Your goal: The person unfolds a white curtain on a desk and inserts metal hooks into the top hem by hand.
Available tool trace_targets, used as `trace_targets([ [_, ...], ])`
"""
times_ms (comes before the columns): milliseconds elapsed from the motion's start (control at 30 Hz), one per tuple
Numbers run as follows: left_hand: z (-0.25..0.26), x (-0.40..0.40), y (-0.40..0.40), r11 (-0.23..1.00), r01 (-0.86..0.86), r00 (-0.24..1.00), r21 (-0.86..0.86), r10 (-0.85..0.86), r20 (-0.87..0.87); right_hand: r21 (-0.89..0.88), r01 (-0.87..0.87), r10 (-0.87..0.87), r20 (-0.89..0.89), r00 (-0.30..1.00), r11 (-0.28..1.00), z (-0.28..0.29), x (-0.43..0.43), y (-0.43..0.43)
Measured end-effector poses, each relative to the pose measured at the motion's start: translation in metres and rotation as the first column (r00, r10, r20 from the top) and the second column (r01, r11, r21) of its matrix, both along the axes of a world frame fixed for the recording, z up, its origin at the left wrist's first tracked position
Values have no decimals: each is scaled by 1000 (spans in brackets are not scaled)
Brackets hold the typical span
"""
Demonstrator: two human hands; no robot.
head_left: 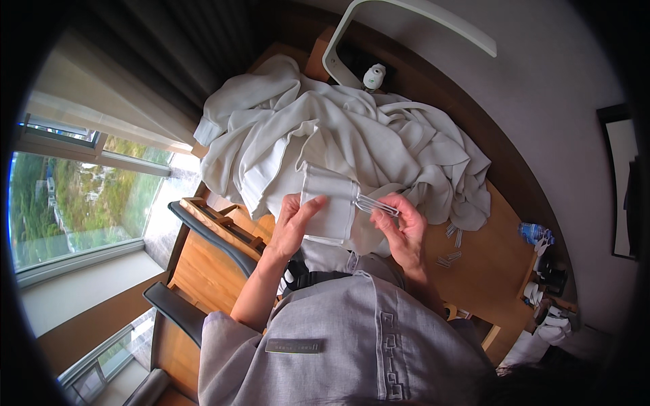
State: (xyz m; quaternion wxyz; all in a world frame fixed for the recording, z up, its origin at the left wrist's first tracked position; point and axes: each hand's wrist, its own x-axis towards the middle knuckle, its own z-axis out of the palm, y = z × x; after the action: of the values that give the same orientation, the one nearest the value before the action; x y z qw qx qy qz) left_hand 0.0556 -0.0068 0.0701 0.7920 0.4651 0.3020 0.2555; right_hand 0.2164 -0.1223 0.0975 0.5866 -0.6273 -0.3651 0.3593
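My left hand (293,226) pinches the stiff folded heading band (329,208) of a sheer white curtain, thumb on top. A metal pronged curtain hook (377,204) is held in the fingers of my right hand (403,228). Its prong ends meet the right edge of the band; whether they are inside the tape cannot be seen. The rest of the white curtain (350,129) lies heaped on the wooden desk (482,264) before me. Several more metal curtain hooks (449,259) lie loose on the desk, right of my right hand.
A white desk lamp (332,56) arches over the far side, near a small white device (374,76). A plastic water bottle (533,232) stands at the right. Wooden chairs with dark armrests (175,309) are on the left, by the window (76,198). Dark drapes (167,56) hang behind.
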Motion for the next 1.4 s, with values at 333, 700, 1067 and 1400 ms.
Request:
trace_targets([
  [333,0,-1,54,925,193,981,-327,-185,56,71,76,-72,-52,996,995,-5,9,-2],
  [700,2,-2,35,953,237,971,-190,-238,20,36,1,-1,-14,1000,999,-4,8,12],
  [1067,11,4,0,947,178,978,-266,-142,150,320,-37,-125,470,873,947,6,0,21],
  [1400,11,20,-25,907,-209,971,-367,238,35,276,11,30,-143,989,961,-3,-19,-7],
])
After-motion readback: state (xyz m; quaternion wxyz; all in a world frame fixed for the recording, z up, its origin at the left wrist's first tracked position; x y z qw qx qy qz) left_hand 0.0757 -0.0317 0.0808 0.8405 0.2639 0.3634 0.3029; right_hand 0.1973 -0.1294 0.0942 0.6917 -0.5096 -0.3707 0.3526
